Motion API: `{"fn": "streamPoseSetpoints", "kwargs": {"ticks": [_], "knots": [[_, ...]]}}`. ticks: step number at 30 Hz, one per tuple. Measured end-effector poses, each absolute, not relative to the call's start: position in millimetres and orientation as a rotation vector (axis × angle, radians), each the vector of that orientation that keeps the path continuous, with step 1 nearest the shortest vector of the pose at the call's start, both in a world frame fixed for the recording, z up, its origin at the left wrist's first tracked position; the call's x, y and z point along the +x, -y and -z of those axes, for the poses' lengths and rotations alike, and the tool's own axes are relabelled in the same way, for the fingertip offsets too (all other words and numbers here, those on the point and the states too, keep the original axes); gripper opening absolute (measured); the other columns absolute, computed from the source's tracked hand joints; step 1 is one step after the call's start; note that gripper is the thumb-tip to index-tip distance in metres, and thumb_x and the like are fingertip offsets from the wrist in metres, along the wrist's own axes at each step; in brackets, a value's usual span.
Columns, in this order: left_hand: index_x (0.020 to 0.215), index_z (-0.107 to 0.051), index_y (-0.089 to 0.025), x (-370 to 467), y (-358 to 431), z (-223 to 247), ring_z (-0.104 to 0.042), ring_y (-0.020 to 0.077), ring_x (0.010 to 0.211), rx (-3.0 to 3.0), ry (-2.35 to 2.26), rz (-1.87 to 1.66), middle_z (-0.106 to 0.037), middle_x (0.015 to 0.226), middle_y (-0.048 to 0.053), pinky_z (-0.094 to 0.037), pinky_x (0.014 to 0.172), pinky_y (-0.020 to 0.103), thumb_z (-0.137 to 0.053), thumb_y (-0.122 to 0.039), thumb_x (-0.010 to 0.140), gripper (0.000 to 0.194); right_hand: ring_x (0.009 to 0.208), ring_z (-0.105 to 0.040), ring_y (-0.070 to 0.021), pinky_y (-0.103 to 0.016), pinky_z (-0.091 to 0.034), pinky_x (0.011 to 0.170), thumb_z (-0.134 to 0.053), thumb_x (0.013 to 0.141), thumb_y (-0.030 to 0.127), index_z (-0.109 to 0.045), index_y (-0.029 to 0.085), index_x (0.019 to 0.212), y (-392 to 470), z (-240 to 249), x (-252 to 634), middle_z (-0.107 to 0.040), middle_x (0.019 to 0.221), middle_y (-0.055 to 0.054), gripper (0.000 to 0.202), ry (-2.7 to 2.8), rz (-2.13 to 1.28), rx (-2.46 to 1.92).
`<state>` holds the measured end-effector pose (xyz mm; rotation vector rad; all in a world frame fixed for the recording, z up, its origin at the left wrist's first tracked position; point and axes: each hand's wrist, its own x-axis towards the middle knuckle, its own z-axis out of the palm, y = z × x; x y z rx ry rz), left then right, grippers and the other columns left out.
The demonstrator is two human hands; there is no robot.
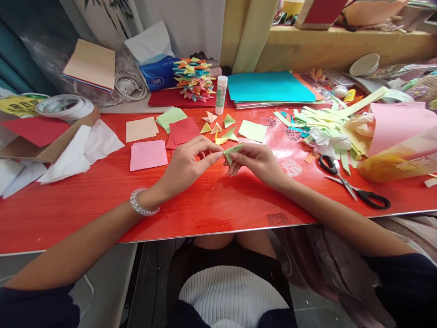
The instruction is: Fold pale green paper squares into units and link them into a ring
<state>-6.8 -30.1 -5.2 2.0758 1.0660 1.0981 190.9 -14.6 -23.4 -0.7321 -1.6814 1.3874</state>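
A small light-green folded paper [233,150] is held up between my two hands over the red table [205,200]. My left hand [191,159] pinches its left tip between thumb and forefinger. Its right part is gripped by my right hand [261,160], thumb on top and fingers behind. Just beyond the hands lie several folded paper pieces [210,117] in pink, yellow and green. Square paper sheets lie by my left hand: a pink stack [149,155], a red stack [184,130], a tan pair [139,129] and a green stack [170,119]. One pale green square [253,131] lies beyond my right hand.
A glue stick [221,94] stands upright beside a multicoloured folded-paper model [194,79]. Blue paper sheets [273,87] lie at the back. Open black-handled scissors [351,182] and a heap of paper strips [317,120] are at right. A cardboard box [51,150] sits at left.
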Motion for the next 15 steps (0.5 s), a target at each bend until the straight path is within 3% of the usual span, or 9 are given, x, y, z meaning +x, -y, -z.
{"fn": "streamPoseSetpoints", "kwargs": {"ticks": [5,15], "knots": [[0.088,-0.07,-0.019,-7.2,30.6,6.0,-0.059,0.0138,0.082,1.991,-1.061,-1.079,-0.066,0.088,0.003,-0.045,0.072,0.027,-0.059,-0.032,0.088,0.017,0.061,-0.068,-0.0079,-0.019,-0.057,0.06,-0.059,0.09,0.026,-0.066,0.013,0.084,15.7,23.7,192.1,-0.065,0.069,0.0,0.016,1.717,-1.325,-0.737],[0.087,-0.07,-0.019,-7.5,31.0,5.9,-0.059,0.0132,0.082,1.908,-1.055,-1.068,-0.065,0.088,0.002,-0.044,0.074,0.027,-0.058,-0.028,0.088,0.015,0.06,-0.068,-0.0092,-0.022,-0.056,0.061,-0.058,0.09,0.028,-0.066,0.014,0.085,14.4,24.3,193.4,-0.067,0.069,0.0,0.017,1.787,-1.236,-0.802]]}}
